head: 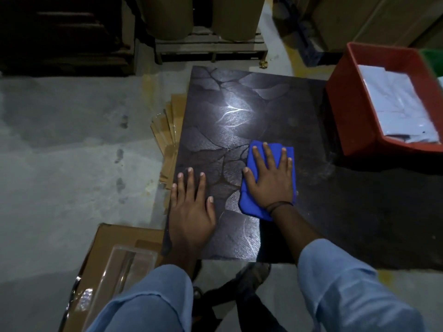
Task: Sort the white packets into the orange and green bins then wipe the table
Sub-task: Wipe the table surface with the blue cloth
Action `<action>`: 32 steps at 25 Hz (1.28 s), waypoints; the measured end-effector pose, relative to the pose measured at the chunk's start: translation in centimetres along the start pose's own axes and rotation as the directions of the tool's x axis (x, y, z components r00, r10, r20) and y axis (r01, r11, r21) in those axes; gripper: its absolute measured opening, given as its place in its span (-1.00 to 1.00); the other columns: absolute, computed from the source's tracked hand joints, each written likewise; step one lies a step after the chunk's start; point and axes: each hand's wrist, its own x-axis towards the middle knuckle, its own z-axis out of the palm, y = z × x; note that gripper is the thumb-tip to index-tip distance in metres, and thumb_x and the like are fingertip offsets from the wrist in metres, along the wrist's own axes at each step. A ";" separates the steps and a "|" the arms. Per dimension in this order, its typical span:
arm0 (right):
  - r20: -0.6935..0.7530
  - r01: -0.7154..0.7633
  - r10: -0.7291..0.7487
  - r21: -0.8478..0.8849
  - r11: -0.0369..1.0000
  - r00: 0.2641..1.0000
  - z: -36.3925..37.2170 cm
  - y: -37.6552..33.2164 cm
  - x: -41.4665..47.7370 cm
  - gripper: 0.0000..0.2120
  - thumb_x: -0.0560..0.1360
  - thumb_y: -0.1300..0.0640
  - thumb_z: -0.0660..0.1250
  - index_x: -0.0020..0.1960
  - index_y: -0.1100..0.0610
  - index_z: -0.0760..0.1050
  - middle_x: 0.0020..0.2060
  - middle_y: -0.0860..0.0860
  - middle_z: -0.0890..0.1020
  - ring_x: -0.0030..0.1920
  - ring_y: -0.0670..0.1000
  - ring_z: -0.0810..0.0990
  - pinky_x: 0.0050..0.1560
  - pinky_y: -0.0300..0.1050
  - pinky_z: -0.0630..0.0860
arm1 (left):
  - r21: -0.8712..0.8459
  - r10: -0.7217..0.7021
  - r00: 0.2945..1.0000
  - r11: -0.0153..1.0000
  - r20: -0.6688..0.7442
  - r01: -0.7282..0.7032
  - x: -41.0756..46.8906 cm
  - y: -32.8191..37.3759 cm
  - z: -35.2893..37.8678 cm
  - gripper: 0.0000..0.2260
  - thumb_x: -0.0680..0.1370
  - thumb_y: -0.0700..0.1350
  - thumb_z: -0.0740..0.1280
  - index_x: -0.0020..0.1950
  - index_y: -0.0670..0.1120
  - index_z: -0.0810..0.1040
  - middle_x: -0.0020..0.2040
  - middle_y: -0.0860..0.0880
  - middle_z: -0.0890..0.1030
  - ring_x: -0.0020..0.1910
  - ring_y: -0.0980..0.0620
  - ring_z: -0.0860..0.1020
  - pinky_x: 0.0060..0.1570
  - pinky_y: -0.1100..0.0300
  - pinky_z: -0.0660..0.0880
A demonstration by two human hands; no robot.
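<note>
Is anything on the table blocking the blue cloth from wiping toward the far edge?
Nothing visible does. The right hand presses the blue cloth flat, and the table beyond shows no object. The left hand rests leftward and the orange bin stands rightward.

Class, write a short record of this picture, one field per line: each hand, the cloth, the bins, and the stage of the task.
Left hand: flat on the table, fingers straight
Right hand: pressing flat on the blue cloth
Orange bin: at the table's right, holding white packets
Green bin: only a corner shows, beyond the orange bin
Stage: wiping the table
</note>
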 end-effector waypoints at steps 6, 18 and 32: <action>0.082 0.301 -0.301 0.015 0.954 0.950 -0.1 0.1 4.8 -0.38 0.63 -0.21 0.02 0.62 0.01 0.13 0.62 0.04 0.15 0.59 0.35 -0.02 0.55 0.29 0.02 | -0.014 0.048 0.998 0.999 0.040 -0.048 0.5 0.1 -0.4 -0.41 0.65 0.09 0.11 0.66 -0.06 0.16 0.68 -0.15 0.06 0.67 -0.20 0.00 0.59 -0.19 0.09; 0.103 0.236 -0.240 0.054 0.970 0.965 -0.4 3.2 18.5 -0.38 0.63 -0.21 0.04 0.63 -0.04 0.07 0.63 0.02 0.09 0.60 0.33 -0.06 0.59 0.26 -0.07 | 0.015 0.012 1.000 1.000 0.009 -0.012 19.5 5.8 2.9 -0.36 0.66 0.17 0.12 0.66 -0.11 0.14 0.67 -0.18 0.08 0.66 -0.22 0.04 0.60 -0.19 0.01; 0.080 0.359 -0.367 0.104 0.928 0.927 0.0 0.7 24.2 -0.39 0.64 -0.22 0.01 0.63 -0.02 0.09 0.63 0.00 0.09 0.60 0.32 -0.07 0.59 0.25 -0.05 | -0.016 -0.014 1.000 1.000 -0.028 0.014 19.6 5.5 3.6 -0.37 0.64 0.18 0.15 0.67 -0.04 0.15 0.69 -0.08 0.05 0.68 -0.11 -0.02 0.61 -0.15 0.04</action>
